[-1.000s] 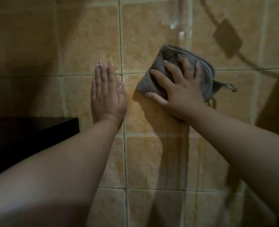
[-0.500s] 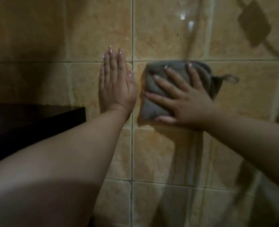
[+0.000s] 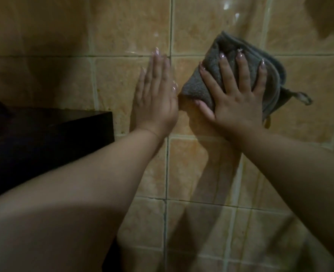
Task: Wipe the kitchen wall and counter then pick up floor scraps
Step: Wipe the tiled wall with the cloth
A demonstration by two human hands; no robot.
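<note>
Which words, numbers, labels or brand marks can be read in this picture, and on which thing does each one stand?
None can be read.
The grey cloth under the right hand has a small tab, too blurred to show any print.
The tiled wall, the left hand flat on it, and the dark counter bear no visible text.

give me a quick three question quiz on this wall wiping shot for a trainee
1. True or false: the left hand grips the grey cloth.
2. Multiple choice: the right hand presses the cloth against A) the tiled wall B) the dark counter C) the floor.
3. Fill in: the loop tab hangs off the cloth's ____ side as seen by the camera.

Key: 1. False, the left hand lies flat on the wall beside the cloth. 2. A. 3. right.
</note>
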